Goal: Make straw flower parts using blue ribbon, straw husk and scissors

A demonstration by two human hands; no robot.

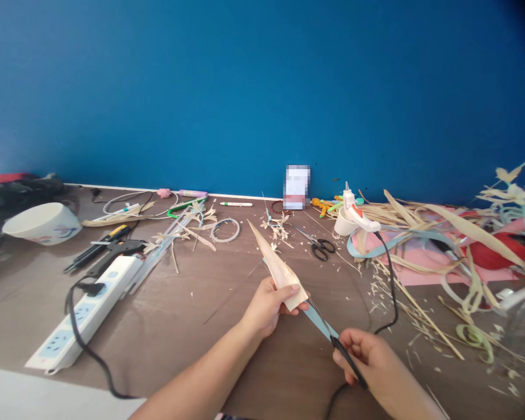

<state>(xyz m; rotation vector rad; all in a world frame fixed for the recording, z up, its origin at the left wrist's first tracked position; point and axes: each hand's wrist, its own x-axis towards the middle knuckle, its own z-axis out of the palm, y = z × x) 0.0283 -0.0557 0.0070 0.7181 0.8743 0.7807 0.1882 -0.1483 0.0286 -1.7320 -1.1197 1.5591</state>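
Between the thumb and fingers of my left hand is a pale, pointed piece of dried husk, its tip aimed away from me. My right hand grips black-handled scissors, whose blades reach to the husk's lower right edge. A light blue strip runs beneath the husk and alongside the blades; I cannot tell which hand holds it. A second pair of scissors lies on the table beyond my hands.
At left stand a white power strip, a black glue gun and a white bowl. A white glue gun rests on a small cup, its cord trailing near my right hand. Husk strips and scraps litter the right side.
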